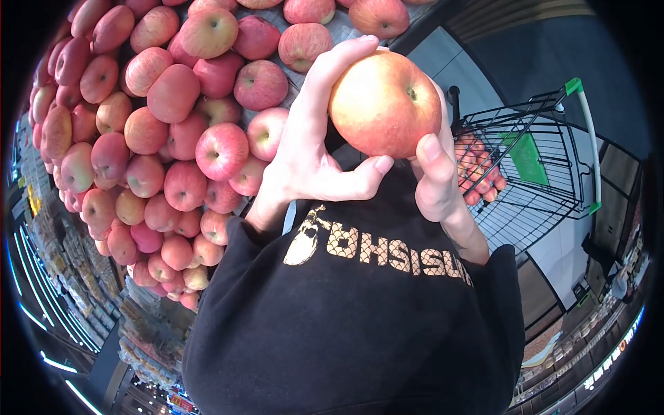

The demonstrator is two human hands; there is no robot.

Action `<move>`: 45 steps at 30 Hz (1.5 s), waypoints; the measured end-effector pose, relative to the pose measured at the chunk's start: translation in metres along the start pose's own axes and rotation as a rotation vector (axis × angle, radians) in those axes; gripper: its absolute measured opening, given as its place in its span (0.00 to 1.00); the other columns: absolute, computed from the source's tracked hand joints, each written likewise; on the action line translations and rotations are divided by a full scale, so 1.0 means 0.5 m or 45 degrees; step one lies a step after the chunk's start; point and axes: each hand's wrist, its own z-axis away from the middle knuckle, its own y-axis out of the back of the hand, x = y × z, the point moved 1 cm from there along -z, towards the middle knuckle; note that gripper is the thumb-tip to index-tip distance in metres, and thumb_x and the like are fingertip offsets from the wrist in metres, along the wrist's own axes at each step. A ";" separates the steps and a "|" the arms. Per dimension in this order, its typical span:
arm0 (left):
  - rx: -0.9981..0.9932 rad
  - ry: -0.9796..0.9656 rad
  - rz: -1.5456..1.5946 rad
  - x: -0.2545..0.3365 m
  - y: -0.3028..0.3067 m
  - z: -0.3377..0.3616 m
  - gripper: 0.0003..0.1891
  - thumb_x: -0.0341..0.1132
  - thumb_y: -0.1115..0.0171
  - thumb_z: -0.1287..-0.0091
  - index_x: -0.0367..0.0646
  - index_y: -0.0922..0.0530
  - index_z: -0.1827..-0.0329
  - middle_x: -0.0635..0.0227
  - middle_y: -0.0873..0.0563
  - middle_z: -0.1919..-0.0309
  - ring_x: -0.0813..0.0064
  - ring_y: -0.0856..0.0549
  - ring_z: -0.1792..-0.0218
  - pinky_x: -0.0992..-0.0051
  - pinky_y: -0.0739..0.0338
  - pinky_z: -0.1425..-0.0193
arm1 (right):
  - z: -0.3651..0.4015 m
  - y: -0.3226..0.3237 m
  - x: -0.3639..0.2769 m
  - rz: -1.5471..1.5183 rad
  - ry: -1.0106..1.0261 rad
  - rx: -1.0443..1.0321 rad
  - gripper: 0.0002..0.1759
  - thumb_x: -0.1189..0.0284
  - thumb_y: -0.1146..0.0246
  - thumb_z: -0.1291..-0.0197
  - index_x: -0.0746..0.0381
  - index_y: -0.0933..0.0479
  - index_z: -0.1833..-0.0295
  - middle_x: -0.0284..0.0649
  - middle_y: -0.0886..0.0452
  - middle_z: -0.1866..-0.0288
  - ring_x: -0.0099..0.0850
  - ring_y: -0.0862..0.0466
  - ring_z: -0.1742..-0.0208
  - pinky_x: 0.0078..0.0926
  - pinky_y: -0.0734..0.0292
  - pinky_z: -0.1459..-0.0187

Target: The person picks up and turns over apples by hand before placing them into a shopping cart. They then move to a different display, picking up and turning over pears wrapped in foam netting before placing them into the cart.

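Note:
A large yellow-red apple [384, 104] is raised in front of my chest, its dimpled end turned to the right. My left hand [319, 149] curves around its left side, with a finger reaching over the top and the thumb near its lower edge. From the other side my right hand [438, 176] grips it, the thumb pressed against its lower right. Most of the right fingers are hidden behind the apple. Just left of my left hand lies a big heap of red apples [221, 151].
At the right stands a wire shopping cart [553, 197] with green corners, holding a cluster of apples [481, 169]. Packed goods [83, 277] line the far left. My black sweatshirt [360, 332] fills the lower middle.

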 end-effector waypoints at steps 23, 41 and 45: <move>-0.146 0.341 0.276 0.017 -0.072 -0.010 0.46 0.34 0.32 0.50 0.36 0.47 0.28 0.54 0.37 0.34 0.62 0.34 0.33 0.66 0.39 0.30 | 0.046 0.059 -0.032 -0.110 -0.138 0.096 0.43 0.52 0.41 0.38 0.67 0.49 0.29 0.49 0.30 0.43 0.28 0.20 0.57 0.22 0.22 0.61; -0.789 0.736 0.406 -0.063 -0.430 -0.074 0.44 0.35 0.29 0.45 0.38 0.45 0.27 0.56 0.35 0.35 0.64 0.32 0.34 0.66 0.36 0.31 | 0.259 0.350 0.003 -0.459 0.007 0.694 0.37 0.66 0.40 0.36 0.61 0.50 0.27 0.45 0.39 0.33 0.29 0.27 0.40 0.25 0.22 0.49; -1.194 0.624 0.238 -0.123 -0.610 -0.066 0.40 0.30 0.30 0.44 0.42 0.42 0.29 0.55 0.35 0.33 0.60 0.31 0.34 0.64 0.32 0.33 | 0.368 0.476 0.059 -0.459 0.038 0.993 0.39 0.71 0.38 0.37 0.61 0.50 0.26 0.43 0.41 0.31 0.31 0.34 0.32 0.30 0.29 0.38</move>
